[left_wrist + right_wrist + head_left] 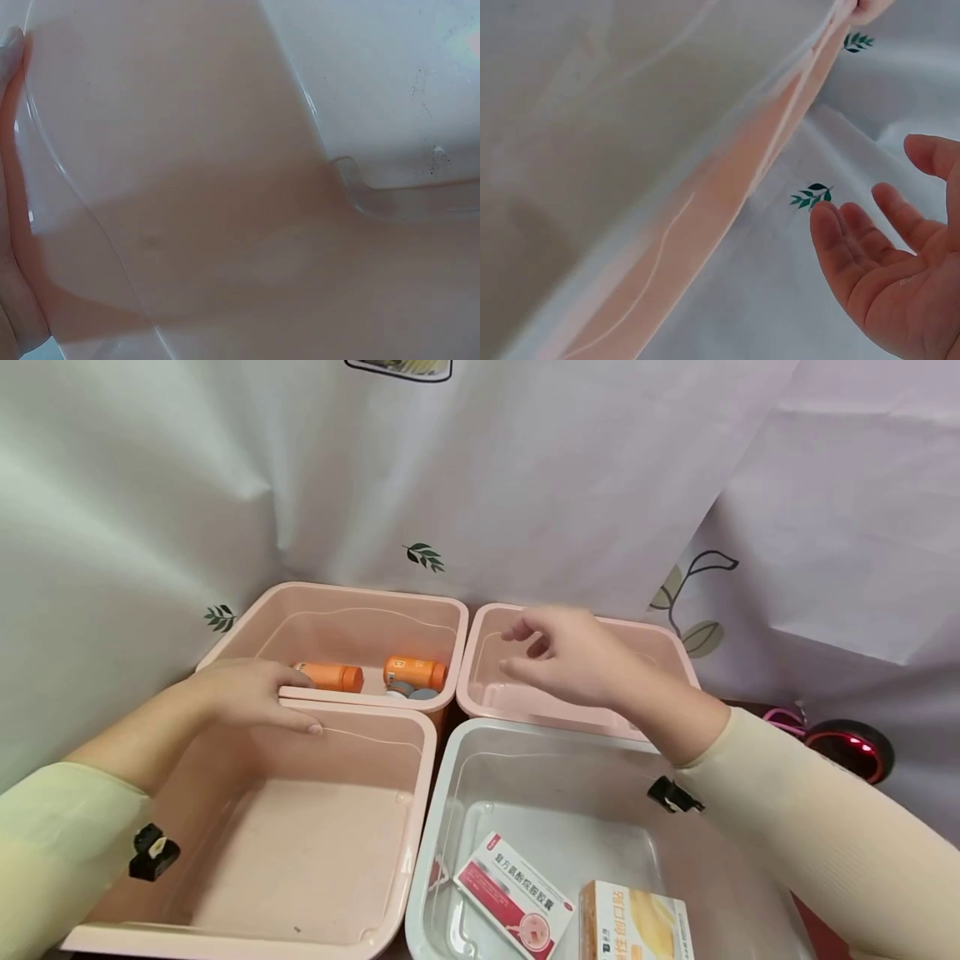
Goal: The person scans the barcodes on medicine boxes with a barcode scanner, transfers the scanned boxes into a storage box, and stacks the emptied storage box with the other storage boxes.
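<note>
My left hand (251,691) rests across the rims between the two left pink bins, its thumb over the front-left bin (300,843) and its fingertips by an orange bottle (330,677) in the back-left bin (360,603). A second orange bottle (408,672) lies farther right in that bin, beside grey-capped containers (422,694) partly hidden by the rim. My right hand (566,656) hovers over the back-right pink bin (487,681), fingers loosely bent with nothing in them. In the right wrist view, the palm and spread fingers (832,247) show bare.
A grey-white bin (450,802) at front right holds a white and red medicine box (517,893) and an orange and white bandage box (637,922). A patterned white cloth (525,485) hangs behind the bins. A dark round object with red lights (851,752) sits at right.
</note>
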`<state>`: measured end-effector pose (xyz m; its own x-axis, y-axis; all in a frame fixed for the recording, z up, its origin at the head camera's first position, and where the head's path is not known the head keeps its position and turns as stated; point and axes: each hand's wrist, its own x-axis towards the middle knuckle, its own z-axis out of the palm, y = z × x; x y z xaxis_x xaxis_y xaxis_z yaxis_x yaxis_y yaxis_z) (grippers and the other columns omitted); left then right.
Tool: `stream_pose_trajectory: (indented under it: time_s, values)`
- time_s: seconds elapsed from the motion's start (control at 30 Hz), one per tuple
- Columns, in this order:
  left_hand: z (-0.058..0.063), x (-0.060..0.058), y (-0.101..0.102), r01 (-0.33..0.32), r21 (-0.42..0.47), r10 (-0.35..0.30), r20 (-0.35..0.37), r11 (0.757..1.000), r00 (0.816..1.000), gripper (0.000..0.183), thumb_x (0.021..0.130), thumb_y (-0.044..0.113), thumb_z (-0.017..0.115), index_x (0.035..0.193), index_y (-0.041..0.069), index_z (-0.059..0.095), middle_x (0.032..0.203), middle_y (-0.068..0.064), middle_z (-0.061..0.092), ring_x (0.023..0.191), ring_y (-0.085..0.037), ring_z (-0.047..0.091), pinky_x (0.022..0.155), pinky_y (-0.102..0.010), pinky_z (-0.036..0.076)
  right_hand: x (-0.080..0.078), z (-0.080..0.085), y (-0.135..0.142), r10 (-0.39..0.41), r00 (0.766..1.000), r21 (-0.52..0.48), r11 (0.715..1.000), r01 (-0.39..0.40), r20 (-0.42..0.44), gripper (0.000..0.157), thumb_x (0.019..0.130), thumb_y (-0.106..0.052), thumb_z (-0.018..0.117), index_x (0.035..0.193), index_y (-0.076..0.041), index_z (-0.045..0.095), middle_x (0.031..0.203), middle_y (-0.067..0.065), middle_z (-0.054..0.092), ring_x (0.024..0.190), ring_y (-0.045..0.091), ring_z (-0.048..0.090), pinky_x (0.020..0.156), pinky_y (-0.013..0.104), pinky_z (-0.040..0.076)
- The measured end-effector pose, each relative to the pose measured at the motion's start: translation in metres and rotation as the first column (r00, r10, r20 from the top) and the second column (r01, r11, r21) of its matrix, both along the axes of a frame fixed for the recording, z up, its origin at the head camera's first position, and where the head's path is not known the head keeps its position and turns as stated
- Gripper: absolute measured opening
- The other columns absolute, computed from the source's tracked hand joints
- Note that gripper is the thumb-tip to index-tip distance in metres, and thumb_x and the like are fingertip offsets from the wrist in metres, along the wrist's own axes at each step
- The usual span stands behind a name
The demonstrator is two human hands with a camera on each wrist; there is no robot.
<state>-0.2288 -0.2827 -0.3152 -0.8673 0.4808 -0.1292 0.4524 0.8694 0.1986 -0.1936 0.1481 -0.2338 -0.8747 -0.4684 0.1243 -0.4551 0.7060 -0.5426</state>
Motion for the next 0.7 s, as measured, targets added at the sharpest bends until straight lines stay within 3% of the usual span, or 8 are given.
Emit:
stream_pose_trajectory:
  time_s: [0.23,0.47,0.6,0.7]
  values:
    - [0.000,-0.001,-0.002,0.009,0.010,-0.009,0.001,1.000,1.000,0.061,0.082,0.065,0.082,0.122,0.019,0.077,0.107,0.007,0.072,0.094,-0.015,0.066,0.085,-0.047,0.051,0.027,-0.018,0.015,0.024,0.997,-0.077,0.997,-0.030,-0.079,0.018,0.095,-0.023,0.078,0.111,-0.015,0.076,0.113,-0.002,0.074,0.098,0.015,0.071,0.080,0.037,0.060]
    - [0.000,0.000,-0.002,0.017,0.018,-0.017,0.007,1.000,1.000,0.053,0.082,0.063,0.083,0.115,0.022,0.078,0.103,0.010,0.071,0.088,-0.011,0.063,0.081,-0.043,0.050,0.053,-0.048,0.018,0.162,0.963,-0.115,0.975,-0.190,-0.214,0.007,0.093,-0.013,0.079,0.100,-0.015,0.077,0.091,-0.011,0.071,0.080,0.006,0.066,0.069,0.029,0.059]
    - [-0.001,-0.001,-0.003,0.027,0.025,-0.027,0.004,0.999,1.000,0.053,0.082,0.062,0.083,0.116,0.021,0.078,0.103,0.010,0.071,0.089,-0.011,0.063,0.081,-0.044,0.050,0.068,-0.070,0.012,0.274,0.947,-0.048,0.957,-0.286,-0.169,0.006,0.092,-0.012,0.080,0.097,-0.015,0.077,0.088,-0.014,0.069,0.079,0.002,0.063,0.072,0.026,0.057]
    - [-0.002,-0.001,-0.003,0.033,0.031,-0.033,0.002,0.999,0.999,0.054,0.083,0.062,0.083,0.117,0.021,0.078,0.103,0.009,0.071,0.090,-0.012,0.064,0.082,-0.044,0.051,0.077,-0.089,0.006,0.332,0.941,0.042,0.943,-0.330,-0.063,0.006,0.092,-0.016,0.080,0.097,-0.016,0.077,0.090,-0.012,0.069,0.080,0.005,0.063,0.073,0.024,0.055]
